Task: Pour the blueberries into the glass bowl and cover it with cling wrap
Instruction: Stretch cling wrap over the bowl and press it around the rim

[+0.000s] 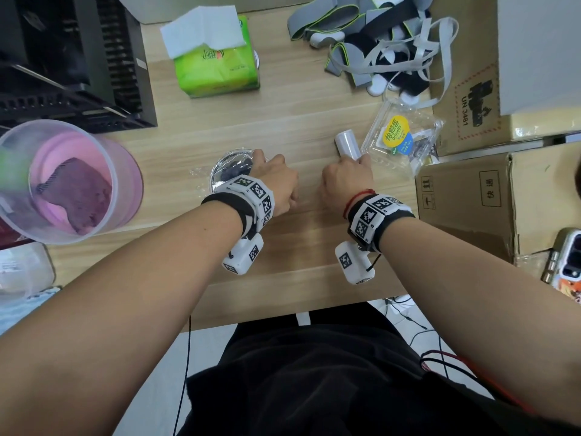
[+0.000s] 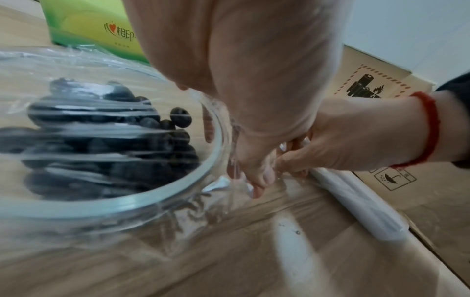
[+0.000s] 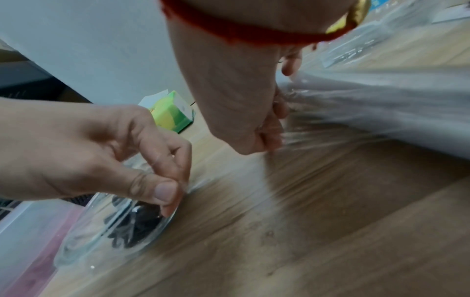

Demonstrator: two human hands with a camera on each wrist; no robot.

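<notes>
The glass bowl stands on the wooden table with the blueberries inside and cling film stretched over its top. My left hand sits at the bowl's right rim, where thumb and forefinger pinch the film. A sheet of film runs from there to the cling wrap roll. My right hand grips the near end of that roll, fingers curled on the film. The clear blueberry box lies open just right of the roll.
A green tissue pack stands at the back. A translucent tub with a pink insert is at the left, under a black crate. Cardboard boxes line the right side, and grey straps are piled behind.
</notes>
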